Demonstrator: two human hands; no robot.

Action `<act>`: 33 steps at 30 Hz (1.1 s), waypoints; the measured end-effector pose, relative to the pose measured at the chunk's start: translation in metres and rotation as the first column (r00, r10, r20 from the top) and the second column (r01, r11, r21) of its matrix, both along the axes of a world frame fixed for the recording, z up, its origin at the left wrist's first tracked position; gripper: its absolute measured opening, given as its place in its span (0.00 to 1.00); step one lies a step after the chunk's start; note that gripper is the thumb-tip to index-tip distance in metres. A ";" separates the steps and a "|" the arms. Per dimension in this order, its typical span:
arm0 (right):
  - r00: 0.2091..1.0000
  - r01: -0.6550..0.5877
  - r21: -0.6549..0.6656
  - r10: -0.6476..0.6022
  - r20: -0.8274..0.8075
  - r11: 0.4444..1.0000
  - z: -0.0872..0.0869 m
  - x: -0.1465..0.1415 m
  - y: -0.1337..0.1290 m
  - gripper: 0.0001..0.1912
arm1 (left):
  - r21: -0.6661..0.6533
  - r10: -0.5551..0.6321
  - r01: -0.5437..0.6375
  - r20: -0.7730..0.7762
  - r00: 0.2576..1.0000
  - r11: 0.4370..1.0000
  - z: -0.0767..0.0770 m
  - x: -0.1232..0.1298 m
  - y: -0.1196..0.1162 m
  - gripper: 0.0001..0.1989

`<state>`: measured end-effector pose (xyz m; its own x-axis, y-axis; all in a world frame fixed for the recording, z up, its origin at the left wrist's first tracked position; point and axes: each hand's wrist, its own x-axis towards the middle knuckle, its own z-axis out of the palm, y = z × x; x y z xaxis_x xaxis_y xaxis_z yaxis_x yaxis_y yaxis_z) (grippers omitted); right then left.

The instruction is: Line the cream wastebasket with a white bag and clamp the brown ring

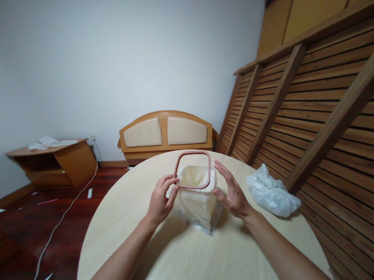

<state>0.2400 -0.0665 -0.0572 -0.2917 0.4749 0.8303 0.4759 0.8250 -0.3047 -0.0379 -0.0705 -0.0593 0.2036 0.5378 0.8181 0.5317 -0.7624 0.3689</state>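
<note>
A pinkish-brown square ring with rounded corners, like a trash can rim, is pinched at its left side by my left hand. The ring is held tilted above a trash can lined with a translucent white plastic bag. The bag is folded over the can's top edge and hangs loosely down its outside to the table. My right hand is at the right of the can, thumb and fingers apart, holding nothing. Its thumb is close to the bag's upper edge; whether it touches I cannot tell.
A knotted white plastic bag lies at the right of the round table. Wooden slatted panels lean along the right. Behind stands a headboard; at left, a low cabinet and a white cable on the floor.
</note>
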 end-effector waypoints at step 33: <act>0.999 -0.022 -0.110 0.025 0.033 0.994 -0.004 0.006 0.006 0.21 | 0.006 0.000 0.000 -0.029 1.000 1.000 0.001 0.006 -0.002 0.17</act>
<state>0.2460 -0.0607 -0.0607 -0.3313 0.5553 0.7628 0.4686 0.7986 -0.3778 -0.0320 -0.0729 -0.0588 0.2273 0.5330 0.8150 0.5421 -0.7645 0.3487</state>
